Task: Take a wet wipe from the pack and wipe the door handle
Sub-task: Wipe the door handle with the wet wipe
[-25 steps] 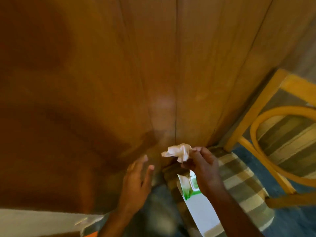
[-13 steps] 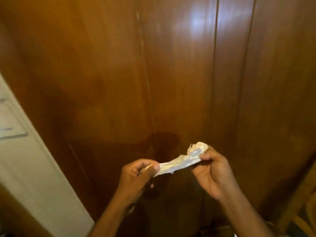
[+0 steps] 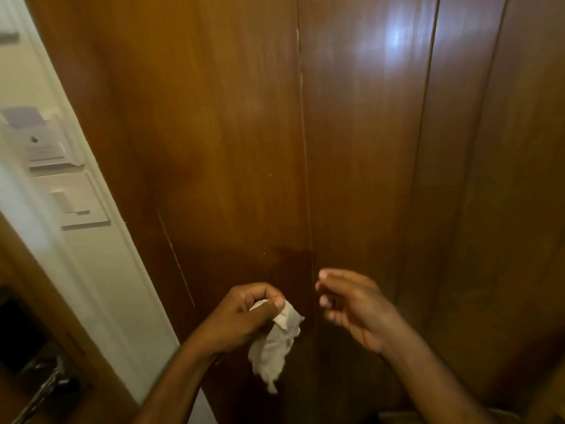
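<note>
Left hand (image 3: 244,316) is up in front of me, closed around the wet wipe (image 3: 275,344), thumb pressed over the top of it, and the crumpled white sheet hangs down below the fist, its ragged tail pointing at the floor. Right hand (image 3: 351,307) sits just beside it, apart from the wipe, fingers loosely curled and carrying nothing — there's a clear gap between its fingertips and the cloth. Both forearms come up from the bottom edge of my view.

Behind the hands I've got glossy wood panelling (image 3: 367,148), dark brown, vertical seams running top to bottom, a bright glare patch high on the right. There's a darker stain on the wood just above the hands.

Off to the left, a white wall strip (image 3: 101,270) slants down the frame, carrying a key-card holder (image 3: 36,139) with a card slotted in the top, and a white rocker switch (image 3: 76,200) right under it.

Bottom left corner, there it is: the metal door handle (image 3: 42,390), blurred, on a dark plate set into another wooden surface. It's well apart from the wipe, with the white strip lying between them. The pack I can't see from here
</note>
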The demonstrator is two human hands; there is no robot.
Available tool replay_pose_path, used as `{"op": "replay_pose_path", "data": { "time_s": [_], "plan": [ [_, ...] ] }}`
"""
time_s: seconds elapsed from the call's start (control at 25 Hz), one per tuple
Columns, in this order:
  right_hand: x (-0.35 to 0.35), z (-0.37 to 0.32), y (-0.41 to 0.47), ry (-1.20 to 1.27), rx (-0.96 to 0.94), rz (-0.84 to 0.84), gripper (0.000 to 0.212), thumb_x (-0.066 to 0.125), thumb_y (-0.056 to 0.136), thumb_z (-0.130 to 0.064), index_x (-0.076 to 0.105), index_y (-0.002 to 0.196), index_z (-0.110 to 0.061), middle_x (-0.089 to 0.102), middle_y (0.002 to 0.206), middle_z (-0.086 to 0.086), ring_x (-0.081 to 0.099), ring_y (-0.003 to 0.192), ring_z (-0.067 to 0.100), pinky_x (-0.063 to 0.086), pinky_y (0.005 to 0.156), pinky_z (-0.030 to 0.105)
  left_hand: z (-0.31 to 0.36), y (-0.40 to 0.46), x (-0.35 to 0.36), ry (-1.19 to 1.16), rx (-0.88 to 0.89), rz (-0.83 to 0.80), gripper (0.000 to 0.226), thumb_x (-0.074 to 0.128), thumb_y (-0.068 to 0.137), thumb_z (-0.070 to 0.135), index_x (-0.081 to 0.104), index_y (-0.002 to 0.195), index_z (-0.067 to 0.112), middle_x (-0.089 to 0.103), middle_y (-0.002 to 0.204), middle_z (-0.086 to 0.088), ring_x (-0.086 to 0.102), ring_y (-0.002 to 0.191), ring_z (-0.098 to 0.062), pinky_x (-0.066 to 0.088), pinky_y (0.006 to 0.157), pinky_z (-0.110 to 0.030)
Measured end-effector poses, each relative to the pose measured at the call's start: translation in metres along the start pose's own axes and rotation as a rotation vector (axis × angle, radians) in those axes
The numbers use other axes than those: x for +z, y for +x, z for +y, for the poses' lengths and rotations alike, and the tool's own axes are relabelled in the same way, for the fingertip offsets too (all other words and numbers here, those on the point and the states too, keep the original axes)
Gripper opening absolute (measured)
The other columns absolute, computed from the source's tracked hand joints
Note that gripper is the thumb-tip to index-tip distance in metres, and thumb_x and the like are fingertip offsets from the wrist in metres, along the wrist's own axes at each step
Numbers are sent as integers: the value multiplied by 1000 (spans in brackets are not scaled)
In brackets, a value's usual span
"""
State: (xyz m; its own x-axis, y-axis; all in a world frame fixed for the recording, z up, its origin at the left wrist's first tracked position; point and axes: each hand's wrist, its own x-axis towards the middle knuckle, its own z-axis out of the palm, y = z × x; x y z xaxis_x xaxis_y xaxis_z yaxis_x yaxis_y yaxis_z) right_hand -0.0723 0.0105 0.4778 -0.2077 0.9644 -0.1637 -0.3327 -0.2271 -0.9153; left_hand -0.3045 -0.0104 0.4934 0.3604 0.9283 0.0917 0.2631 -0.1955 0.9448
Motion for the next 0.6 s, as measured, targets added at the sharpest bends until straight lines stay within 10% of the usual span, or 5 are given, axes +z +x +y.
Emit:
{"op": "replay_pose_path", "data": {
  "time_s": [0.2, 0.48, 0.6],
  "plan": [
    [14, 43, -1, -310, 62, -259, 40, 83, 76, -34, 72, 112, -23, 79, 105, 2, 75, 85, 13, 51, 56, 22, 21, 2, -11, 122, 152, 79, 28, 61, 93, 26, 73, 97, 1, 71, 84, 4, 66, 79, -12, 54, 68, -23],
    [32, 27, 18, -9, -72, -100, 8, 66, 75, -19, 68, 69, -14, 60, 70, 11, 62, 62, 24, 49, 58, 35, 9, -16, -48, 90, -76, 139, 33, 77, 85, 0, 66, 112, 16, 72, 90, -2, 72, 84, -18, 61, 70, -30],
    [34, 26, 26, 73, -21, -49, 21, 55, 92, -25, 62, 81, -9, 63, 82, 18, 65, 80, 34, 50, 71, 47, -5, -25, -60, 331, -184, 61, 24, 73, 87, 2, 72, 98, 24, 71, 87, -1, 69, 78, -15, 57, 69, -22]
  ]
}}
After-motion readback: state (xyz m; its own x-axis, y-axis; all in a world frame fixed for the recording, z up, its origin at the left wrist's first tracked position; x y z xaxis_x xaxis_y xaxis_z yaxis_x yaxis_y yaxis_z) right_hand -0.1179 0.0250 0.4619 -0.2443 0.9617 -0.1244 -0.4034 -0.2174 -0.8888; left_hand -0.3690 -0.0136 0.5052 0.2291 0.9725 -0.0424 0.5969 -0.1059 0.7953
